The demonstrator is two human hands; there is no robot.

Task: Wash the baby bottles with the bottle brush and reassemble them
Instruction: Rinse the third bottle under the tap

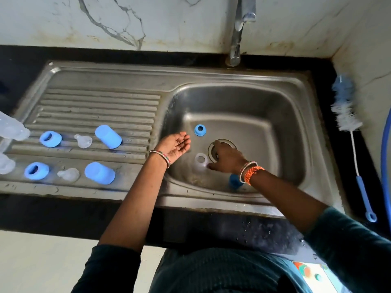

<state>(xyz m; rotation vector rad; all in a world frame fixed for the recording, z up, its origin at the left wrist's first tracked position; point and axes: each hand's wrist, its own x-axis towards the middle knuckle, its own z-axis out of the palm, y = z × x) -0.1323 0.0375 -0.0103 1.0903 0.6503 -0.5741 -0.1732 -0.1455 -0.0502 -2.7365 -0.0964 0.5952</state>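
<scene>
My left hand hovers open, palm up, at the left side of the steel sink basin. My right hand reaches down over the drain, one fingertip touching a clear plastic bottle part on the basin floor; whether it grips the part is unclear. A blue collar ring lies in the basin, and a blue cap is partly hidden under my right wrist. The bottle brush lies on the counter to the right of the sink.
On the drainboard lie two blue rings, two clear nipples and two blue caps. Clear bottles sit at the left edge. The tap stands behind the basin, and a blue hose runs along the right edge.
</scene>
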